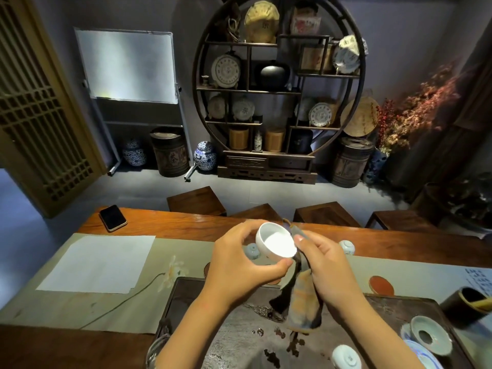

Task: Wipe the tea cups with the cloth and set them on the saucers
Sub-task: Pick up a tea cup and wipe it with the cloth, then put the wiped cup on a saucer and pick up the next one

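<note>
1. Left hand [239,265] grips a white tea cup [275,245] – thumb under the near rim, fingers curled round the far side; cup is lifted above the dark tea tray [239,339] and tilted, its mouth facing the camera.
2. Right hand [323,265] pinches a dark-and-orange cloth [300,302] – thumb presses it against the cup's right rim; the rest hangs below the hand, over the tray.
3. Upturned cups: one [252,251] just beyond the left hand, one [347,246] beyond the right hand, one [346,356] on the tray, below the right forearm.
4. Red saucer [381,285] on the counter [165,222], right of the right hand.
5. Phone [113,217] and white paper [98,263] well left of the left hand.
</note>
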